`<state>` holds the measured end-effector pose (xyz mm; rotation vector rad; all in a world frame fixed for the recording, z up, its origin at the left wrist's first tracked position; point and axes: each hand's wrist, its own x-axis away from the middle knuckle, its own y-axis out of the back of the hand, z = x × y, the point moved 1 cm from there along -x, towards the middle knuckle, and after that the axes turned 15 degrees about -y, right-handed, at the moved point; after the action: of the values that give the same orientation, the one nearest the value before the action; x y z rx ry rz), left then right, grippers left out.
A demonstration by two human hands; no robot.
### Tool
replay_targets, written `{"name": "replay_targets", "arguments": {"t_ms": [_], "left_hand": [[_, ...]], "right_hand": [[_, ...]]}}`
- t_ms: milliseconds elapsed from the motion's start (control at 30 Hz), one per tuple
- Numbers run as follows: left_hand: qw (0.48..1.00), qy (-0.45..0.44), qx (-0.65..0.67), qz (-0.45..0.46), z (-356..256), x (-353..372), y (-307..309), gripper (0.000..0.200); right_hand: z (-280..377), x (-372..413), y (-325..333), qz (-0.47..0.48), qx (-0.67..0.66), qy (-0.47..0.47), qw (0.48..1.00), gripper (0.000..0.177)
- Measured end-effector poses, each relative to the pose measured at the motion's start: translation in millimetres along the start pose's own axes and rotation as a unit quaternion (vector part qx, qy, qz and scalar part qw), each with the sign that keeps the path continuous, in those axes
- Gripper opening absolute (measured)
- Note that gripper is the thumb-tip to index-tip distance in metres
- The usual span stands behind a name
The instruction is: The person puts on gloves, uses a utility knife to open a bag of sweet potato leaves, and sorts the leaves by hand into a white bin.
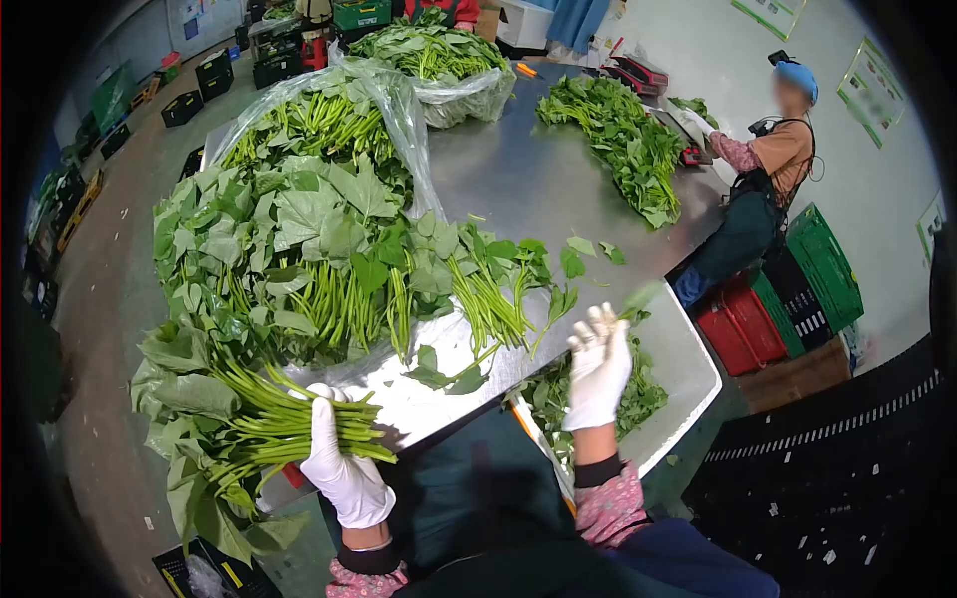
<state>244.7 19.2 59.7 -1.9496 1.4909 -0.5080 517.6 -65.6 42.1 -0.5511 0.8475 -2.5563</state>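
My left hand, in a white glove, is closed around a bunch of leafy green stems. The cut stem ends point right and the broad leaves hang off to the left. My right hand, also gloved in white, is raised over a white bin with its fingers apart. A blurred leaf is beside its fingertips; whether they touch cannot be seen. Loose leaves lie in the bin. A large heap of leafy greens covers the left side of the metal table.
Clear plastic bags partly wrap the greens at the back. Another row of greens lies at the far right, near a red scale. A co-worker stands there beside stacked crates. Black crates sit on the floor at left.
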Motion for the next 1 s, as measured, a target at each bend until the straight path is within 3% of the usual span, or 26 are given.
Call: {"name": "replay_targets", "arguments": {"t_ms": [33, 100, 133, 167, 267, 367, 467, 567, 667, 700, 867, 900, 967, 1000], "left_hand": [[1.0, 0.007, 0.002, -0.005, 3, -1, -1, 0.024], [1.0, 0.025, 0.004, -0.01, 13, -2, -1, 0.018], [0.998, 0.067, -0.012, -0.005, 15, 1, -1, 0.018], [0.995, 0.099, -0.03, 0.004, 32, 0, 10, 0.019], [0.971, 0.237, -0.006, 0.034, 64, 8, 32, 0.014], [0.959, 0.28, -0.002, 0.049, 70, 9, 40, 0.021], [0.953, 0.288, 0.061, 0.065, 61, 4, 37, 0.028], [0.949, 0.277, 0.126, 0.078, 55, 9, 28, 0.028], [0.96, 0.261, 0.054, 0.091, 46, 12, 22, 0.033], [0.964, 0.244, 0.03, 0.1, 44, 13, 21, 0.033], [0.982, 0.144, -0.073, 0.099, 33, 30, -3, 0.03], [0.982, 0.122, -0.107, 0.099, 36, 35, -7, 0.029], [0.972, 0.163, -0.12, 0.122, 34, 47, -17, 0.029], [0.967, 0.176, -0.118, 0.141, 39, 50, -15, 0.028]], "right_hand": [[9, -12, 4, -0.036, -0.041, -0.011, 0.998, 0.029], [1, -45, 29, -0.026, 0.201, 0.009, 0.979, 0.029], [-6, -51, 32, -0.007, 0.309, -0.045, 0.95, 0.027], [-15, -56, 32, 0.013, 0.413, -0.097, 0.906, 0.025], [-58, -84, 41, -0.048, 0.687, 0.075, 0.721, 0.032], [-67, -93, 29, -0.018, 0.776, 0.051, 0.628, 0.035], [-73, -96, 34, -0.005, 0.786, 0.068, 0.614, 0.034], [-77, -98, 43, 0.006, 0.787, 0.175, 0.591, 0.031], [-64, -96, 57, 0.009, 0.588, 0.04, 0.808, 0.024], [-60, -95, 61, 0.039, 0.429, -0.055, 0.901, 0.018], [-30, -21, 24, 0.085, 0.386, -0.001, 0.919, 0.01], [-28, -4, 15, 0.095, 0.414, 0.016, 0.905, 0.011], [-37, 17, 7, 0.128, 0.508, 0.219, 0.823, 0.014], [-39, 32, 0, 0.146, 0.523, 0.199, 0.816, 0.012]]}}
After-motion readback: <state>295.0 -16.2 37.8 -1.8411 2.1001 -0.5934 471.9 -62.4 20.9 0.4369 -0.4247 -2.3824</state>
